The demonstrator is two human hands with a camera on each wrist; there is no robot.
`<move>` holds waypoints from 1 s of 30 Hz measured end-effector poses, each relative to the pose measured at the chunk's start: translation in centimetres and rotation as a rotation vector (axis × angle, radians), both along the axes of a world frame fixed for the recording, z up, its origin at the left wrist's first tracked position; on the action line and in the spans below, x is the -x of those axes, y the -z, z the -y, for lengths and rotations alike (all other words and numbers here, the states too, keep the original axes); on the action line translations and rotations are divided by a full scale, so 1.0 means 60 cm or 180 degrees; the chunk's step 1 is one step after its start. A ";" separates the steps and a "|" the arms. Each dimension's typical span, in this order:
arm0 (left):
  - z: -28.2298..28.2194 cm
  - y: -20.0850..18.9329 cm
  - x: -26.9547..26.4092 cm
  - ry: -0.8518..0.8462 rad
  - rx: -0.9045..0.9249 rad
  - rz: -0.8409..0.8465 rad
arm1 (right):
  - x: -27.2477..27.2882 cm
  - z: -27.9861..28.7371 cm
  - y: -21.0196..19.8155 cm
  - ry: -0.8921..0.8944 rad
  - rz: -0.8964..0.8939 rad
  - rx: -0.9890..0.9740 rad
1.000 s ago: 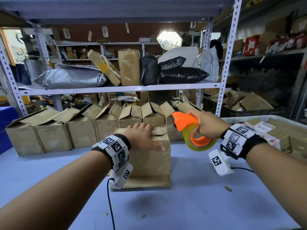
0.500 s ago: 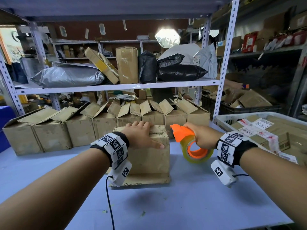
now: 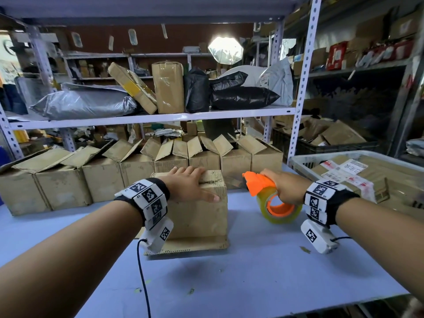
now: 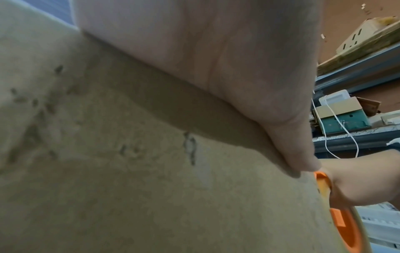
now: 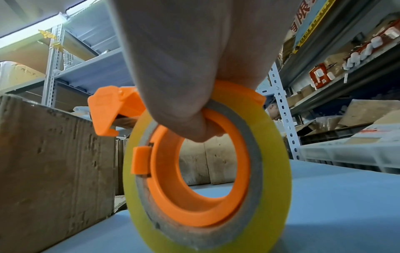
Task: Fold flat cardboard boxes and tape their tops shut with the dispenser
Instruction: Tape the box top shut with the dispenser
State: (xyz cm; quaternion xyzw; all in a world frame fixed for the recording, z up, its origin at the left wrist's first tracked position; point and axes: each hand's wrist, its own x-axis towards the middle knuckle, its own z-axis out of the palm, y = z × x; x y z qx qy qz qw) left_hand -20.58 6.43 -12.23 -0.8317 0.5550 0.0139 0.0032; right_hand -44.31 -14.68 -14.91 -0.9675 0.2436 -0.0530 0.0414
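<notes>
A folded cardboard box (image 3: 202, 216) stands on the blue table (image 3: 263, 271), its closed top under my left hand (image 3: 188, 187). That hand lies flat on the top with straight fingers, the thumb reaching down the front right edge. In the left wrist view the palm (image 4: 216, 68) presses the cardboard (image 4: 129, 171). To the right of the box my right hand (image 3: 284, 187) grips an orange tape dispenser (image 3: 259, 183) loaded with a yellowish tape roll (image 3: 281, 211), which touches the table. The right wrist view shows fingers (image 5: 186, 126) curled through the roll's orange core (image 5: 194, 188).
A row of open-topped cardboard boxes (image 3: 137, 166) lines the back of the table. A white crate (image 3: 358, 157) with flat labelled boxes sits at the right. Metal shelving (image 3: 160, 117) with parcels and bags rises behind. Bare table lies in front of the box.
My right hand has carried the dispenser down and away from the box top until the roll rests on the table. The left hand has stayed flat on the box.
</notes>
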 end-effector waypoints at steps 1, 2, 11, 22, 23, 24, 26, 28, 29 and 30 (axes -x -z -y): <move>0.001 0.000 0.000 0.0007 0.0009 0.0004 | 0.005 0.003 -0.001 0.0012 -0.0032 0.0021; 0.002 0.000 0.000 0.0011 0.0016 0.0006 | 0.011 0.008 -0.002 0.0030 -0.0078 0.0033; 0.000 0.001 0.006 -0.0060 0.0048 0.0040 | -0.031 -0.036 -0.013 -0.0022 -0.0623 0.0843; 0.003 0.002 0.009 -0.0119 0.0067 0.0077 | -0.118 -0.064 -0.004 0.0139 -0.2245 0.1252; 0.003 0.002 0.009 -0.0126 0.0072 0.0067 | -0.116 -0.061 0.005 0.0105 -0.2381 0.1367; 0.004 0.002 0.009 -0.0131 0.0078 0.0061 | -0.111 -0.060 0.007 0.0226 -0.2301 0.1220; 0.003 0.001 0.009 -0.0143 0.0086 0.0035 | -0.114 -0.039 0.015 0.0238 -0.2146 0.1036; 0.002 0.001 0.008 -0.0150 0.0085 0.0015 | -0.104 -0.026 0.024 0.0368 -0.2071 0.0722; 0.001 0.001 0.008 -0.0146 0.0085 0.0013 | -0.096 -0.023 0.021 0.0556 -0.1878 0.0332; 0.001 0.001 0.009 -0.0141 0.0087 0.0016 | -0.089 -0.018 0.015 0.0652 -0.1717 0.0022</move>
